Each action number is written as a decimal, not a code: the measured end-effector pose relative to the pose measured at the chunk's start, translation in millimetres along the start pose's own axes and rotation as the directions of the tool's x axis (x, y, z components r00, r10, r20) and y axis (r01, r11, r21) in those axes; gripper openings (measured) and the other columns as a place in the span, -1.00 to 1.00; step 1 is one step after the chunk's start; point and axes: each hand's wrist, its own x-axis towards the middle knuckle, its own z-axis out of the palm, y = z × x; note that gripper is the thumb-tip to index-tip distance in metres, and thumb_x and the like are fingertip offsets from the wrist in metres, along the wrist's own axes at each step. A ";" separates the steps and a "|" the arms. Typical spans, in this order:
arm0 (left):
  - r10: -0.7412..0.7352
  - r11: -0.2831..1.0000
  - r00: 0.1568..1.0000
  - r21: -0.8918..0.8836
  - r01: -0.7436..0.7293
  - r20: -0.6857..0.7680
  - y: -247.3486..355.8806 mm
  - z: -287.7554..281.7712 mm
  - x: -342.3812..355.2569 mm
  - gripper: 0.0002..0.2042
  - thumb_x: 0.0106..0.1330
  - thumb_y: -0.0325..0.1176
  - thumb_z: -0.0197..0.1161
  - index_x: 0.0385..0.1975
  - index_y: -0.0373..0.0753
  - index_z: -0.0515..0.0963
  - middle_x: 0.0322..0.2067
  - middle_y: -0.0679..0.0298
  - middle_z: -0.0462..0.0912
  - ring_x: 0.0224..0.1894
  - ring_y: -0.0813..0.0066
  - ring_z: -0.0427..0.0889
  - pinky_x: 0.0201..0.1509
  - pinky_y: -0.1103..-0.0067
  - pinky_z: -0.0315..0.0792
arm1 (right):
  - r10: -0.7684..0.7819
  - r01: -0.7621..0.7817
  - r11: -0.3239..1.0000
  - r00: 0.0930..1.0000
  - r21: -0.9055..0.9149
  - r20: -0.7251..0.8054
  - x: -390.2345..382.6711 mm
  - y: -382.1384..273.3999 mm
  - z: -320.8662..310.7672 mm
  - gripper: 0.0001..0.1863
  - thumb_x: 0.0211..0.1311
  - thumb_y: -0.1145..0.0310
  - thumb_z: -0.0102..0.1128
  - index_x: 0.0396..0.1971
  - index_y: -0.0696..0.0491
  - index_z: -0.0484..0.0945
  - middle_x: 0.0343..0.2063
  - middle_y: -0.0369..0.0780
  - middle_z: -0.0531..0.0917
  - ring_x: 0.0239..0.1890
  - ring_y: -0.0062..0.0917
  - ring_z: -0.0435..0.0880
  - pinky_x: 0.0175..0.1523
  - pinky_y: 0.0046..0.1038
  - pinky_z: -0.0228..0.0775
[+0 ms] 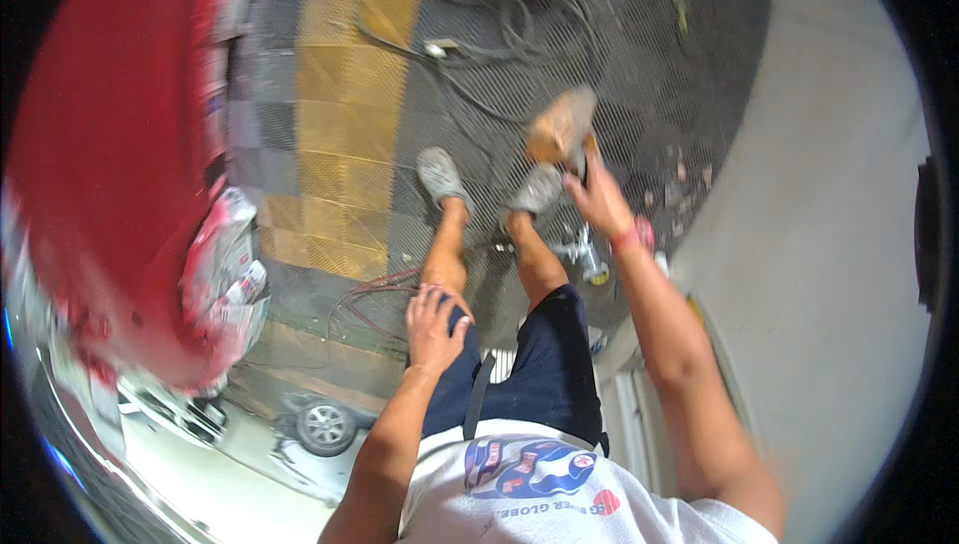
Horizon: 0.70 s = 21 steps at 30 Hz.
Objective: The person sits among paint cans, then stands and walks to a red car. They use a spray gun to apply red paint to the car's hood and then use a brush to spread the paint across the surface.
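My right hand reaches out over the floor, its fingers closed at the near end of a brown and whitish bundle, like something wrapped in clear plastic. Blur hides its exact kind. The bundle is just beyond my right clog. My left hand lies on my left knee, fingers spread, with nothing in it. Below my right wrist, a silver spray gun-like tool with a yellowish end stands or lies on the floor; I cannot tell which.
A red car panel fills the left side, with masking paper along its edge. A black hose or cable coils across the grey and yellow floor tiles. A pale wall rises on the right. A car wheel shows at lower left.
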 end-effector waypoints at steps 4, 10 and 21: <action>0.011 0.954 0.989 -0.296 -0.054 -0.147 55.4 -66.4 -39.3 -0.51 0.35 -0.05 0.43 0.19 -0.18 0.64 0.23 -0.02 0.61 0.43 -0.08 0.42 0.47 0.14 0.32 | -0.134 0.140 0.989 0.983 -0.041 0.124 -85.1 -179.1 -49.1 -0.36 0.46 0.20 0.26 0.35 0.28 0.30 0.10 0.26 0.60 0.17 0.18 0.60 0.25 -0.04 0.49; -0.075 0.715 0.991 -0.686 0.130 0.109 121.5 -182.5 -97.8 -0.43 0.49 0.01 0.35 0.37 -0.17 0.49 0.24 0.06 0.65 0.29 0.14 0.64 0.33 0.34 0.49 | -0.284 0.267 0.959 0.902 0.095 0.325 -153.2 -414.3 -68.1 -0.47 0.53 0.18 0.25 0.28 0.23 0.39 -0.19 0.09 0.71 -0.19 -0.11 0.74 -0.07 -0.21 0.56; -0.019 0.212 0.695 -0.682 -0.700 -0.719 14.5 -290.0 -227.1 -0.48 0.61 -0.19 0.25 0.48 -0.17 0.37 0.46 0.11 0.39 0.52 0.29 0.30 0.61 0.23 0.13 | -0.773 0.696 0.625 0.614 0.354 0.161 -263.8 -643.6 43.6 -0.71 0.40 0.39 0.37 0.00 0.24 0.63 -0.27 -0.16 0.73 -0.24 -0.51 0.71 -0.14 -0.42 0.58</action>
